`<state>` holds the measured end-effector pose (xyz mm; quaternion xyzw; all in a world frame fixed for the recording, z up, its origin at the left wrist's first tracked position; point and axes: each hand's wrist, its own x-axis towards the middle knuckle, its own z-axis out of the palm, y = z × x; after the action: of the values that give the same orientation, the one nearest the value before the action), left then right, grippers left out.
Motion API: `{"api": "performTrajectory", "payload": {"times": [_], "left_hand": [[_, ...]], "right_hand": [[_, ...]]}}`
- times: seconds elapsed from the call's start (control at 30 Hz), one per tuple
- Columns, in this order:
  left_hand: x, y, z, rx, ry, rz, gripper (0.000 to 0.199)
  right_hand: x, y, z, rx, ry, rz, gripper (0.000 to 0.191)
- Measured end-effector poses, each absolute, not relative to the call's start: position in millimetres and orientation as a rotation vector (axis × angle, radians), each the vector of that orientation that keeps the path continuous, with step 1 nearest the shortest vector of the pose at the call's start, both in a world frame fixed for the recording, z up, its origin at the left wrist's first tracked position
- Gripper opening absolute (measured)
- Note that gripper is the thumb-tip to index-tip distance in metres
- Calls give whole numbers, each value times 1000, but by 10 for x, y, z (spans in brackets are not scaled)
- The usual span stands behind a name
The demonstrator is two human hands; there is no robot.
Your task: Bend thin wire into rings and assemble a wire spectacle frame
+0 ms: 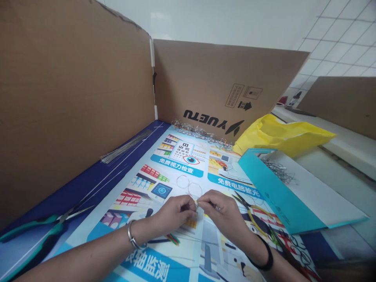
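Both my hands meet over the middle of the printed poster sheet. My left hand (179,211) is closed, thumb and forefinger pinching a thin wire (194,190) bent into round loops. Close beside it, the fingertips of my right hand (220,209) pinch the same wire. The loops stand out beyond my fingers; the exact spot where the wire is gripped is hidden. Under my left wrist lie several thin coloured strands (174,239). Scissors with yellow handles (255,217) lie just right of my right hand. Long-nose pliers with green handles (54,229) lie open at the left.
Straight wires (126,148) lie in a bundle along the left cardboard wall (76,86). Tangled wire scraps (199,131) line the back cardboard panel (223,78). At right are a teal box (282,199) holding silvery wire pieces, a yellow bag (282,133) and dark rings (296,243).
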<state>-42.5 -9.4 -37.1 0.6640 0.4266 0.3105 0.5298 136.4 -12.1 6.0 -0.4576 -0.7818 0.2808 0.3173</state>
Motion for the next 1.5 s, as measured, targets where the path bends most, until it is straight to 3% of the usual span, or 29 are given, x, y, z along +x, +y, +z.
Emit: {"api": "performTrajectory", "payload": {"times": [0.37,0.63,0.87,1.03,1.27,1.5], "left_hand": [[-434,-76,-434,1585,1006,718,0],[-439,-63,-373,1579,1061,730,6],[-578,-13,-356,2106,1197,623,16],[-589,-17,-388,2306,1233,527,21],[-509,-48,-310,1798,1188,806,7],[-482,-29,-324,1534,1125,838,8]], "right_hand": [[1493,-135,263,-1189,-1907,555,18],[1756,38,448,-1404,-1631,611,19],[2021,426,108,-1592,-1646,946,25],[2115,520,-33,-1619,-1657,872,24],[1993,441,32,-1534,-1776,581,15],[1950,433,-54,-1514,-1851,631,11]]}}
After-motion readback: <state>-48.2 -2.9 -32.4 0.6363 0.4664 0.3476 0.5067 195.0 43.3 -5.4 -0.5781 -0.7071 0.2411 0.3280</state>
